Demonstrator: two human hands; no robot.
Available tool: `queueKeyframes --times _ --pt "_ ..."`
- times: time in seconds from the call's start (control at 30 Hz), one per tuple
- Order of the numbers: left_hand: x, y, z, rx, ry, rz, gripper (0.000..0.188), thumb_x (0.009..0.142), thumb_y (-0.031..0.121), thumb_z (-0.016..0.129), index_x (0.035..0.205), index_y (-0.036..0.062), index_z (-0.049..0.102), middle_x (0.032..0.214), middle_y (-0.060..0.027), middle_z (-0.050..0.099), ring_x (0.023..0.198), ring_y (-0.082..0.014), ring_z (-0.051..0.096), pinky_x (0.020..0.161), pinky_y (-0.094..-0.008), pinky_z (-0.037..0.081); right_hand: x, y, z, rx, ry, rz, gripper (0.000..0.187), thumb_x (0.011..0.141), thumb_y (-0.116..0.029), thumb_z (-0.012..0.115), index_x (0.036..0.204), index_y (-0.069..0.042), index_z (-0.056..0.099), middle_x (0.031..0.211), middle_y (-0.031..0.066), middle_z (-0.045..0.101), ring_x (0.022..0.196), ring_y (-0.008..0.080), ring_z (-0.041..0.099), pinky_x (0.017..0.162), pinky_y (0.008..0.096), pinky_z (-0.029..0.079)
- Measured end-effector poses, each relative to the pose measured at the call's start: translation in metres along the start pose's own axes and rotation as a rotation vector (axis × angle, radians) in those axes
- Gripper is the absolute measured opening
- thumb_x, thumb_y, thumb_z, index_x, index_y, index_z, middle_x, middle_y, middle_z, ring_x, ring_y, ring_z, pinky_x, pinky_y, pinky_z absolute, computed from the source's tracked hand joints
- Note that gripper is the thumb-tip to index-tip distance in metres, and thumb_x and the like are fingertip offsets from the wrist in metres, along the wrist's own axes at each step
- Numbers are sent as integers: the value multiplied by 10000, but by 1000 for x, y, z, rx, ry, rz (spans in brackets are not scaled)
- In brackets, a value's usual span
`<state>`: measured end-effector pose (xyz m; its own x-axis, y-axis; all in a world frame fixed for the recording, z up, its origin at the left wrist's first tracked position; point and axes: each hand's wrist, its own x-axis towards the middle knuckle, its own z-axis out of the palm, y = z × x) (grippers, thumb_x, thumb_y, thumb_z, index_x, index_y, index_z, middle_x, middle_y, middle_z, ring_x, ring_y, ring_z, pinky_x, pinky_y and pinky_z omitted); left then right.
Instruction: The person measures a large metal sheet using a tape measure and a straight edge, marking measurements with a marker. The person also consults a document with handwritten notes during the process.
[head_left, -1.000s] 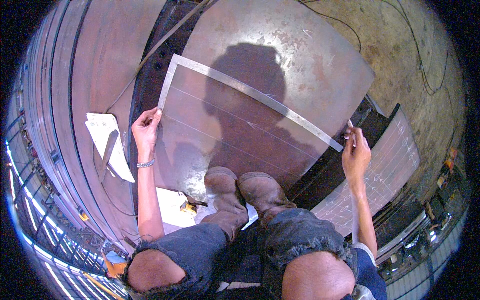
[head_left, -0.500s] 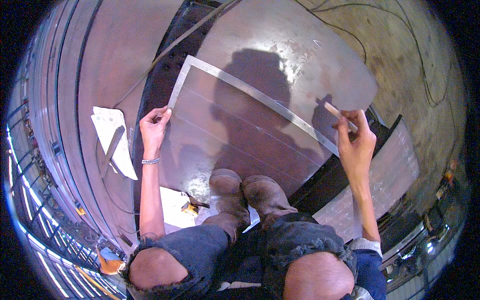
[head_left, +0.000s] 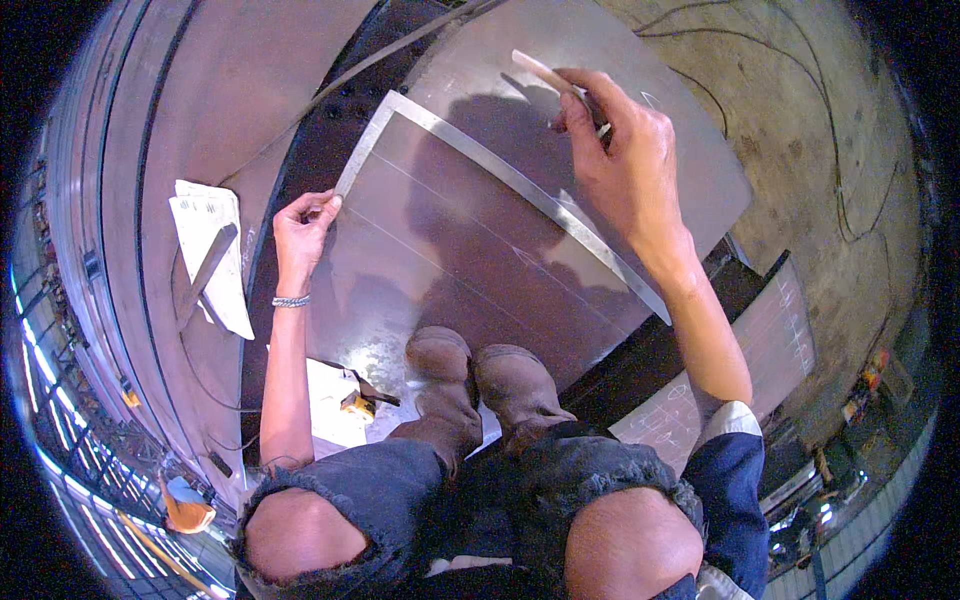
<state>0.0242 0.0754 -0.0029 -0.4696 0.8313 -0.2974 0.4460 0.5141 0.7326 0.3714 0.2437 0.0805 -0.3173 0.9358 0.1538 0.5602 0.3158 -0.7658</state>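
My left hand (head_left: 302,238) pinches the end of the short leg of a metal carpenter's square (head_left: 490,152). The square lies on a large steel plate (head_left: 385,290), its corner away from me and its long leg running down to the right. My right hand (head_left: 632,165) is raised above the plate, past the long leg, with a white chalk stick (head_left: 536,68) between thumb and fingers. The stick's tip points to the far left. Several thin pale lines cross the plate inside the square. My shadow darkens its middle.
Folded papers (head_left: 222,262) lie at left under a dark flat bar (head_left: 207,277). More paper (head_left: 335,405) with a yellow-and-black item is by my left forearm. My boots (head_left: 440,365) rest on the plate. A marked plate (head_left: 745,365) is at right; cables (head_left: 815,110) cross the floor.
My right hand has moved up and to the left with the chalk stick, from beside the long leg's near end to over the plate's far part. My left hand still pinches the square.
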Motion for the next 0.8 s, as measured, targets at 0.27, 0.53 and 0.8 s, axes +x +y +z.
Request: queueKeyframes --times 0.27,0.53,0.8 --pt "-2 7 6 55 13 -48 190 855 160 769 987 24 751 785 37 660 701 -40 506 649 -218 417 -8 15 -13 -14 28 118 170 898 -159 627 1042 -80 670 710 196 651 642 367 653 587 446 498" --pt "-1 6 5 39 16 -20 202 855 164 771 991 16 749 790 36 662 709 -45 520 663 -211 426 -11 16 -5 12 51 65 141 880 -148 641 1001 -87 677 707 185 653 642 376 651 590 453 503" --pt "-2 12 7 60 32 7 206 857 161 768 989 4 745 782 30 659 712 -46 533 663 -210 436 -11 20 -5 -83 21 17 207 927 -142 620 1108 -64 683 703 88 698 565 194 646 562 319 492"
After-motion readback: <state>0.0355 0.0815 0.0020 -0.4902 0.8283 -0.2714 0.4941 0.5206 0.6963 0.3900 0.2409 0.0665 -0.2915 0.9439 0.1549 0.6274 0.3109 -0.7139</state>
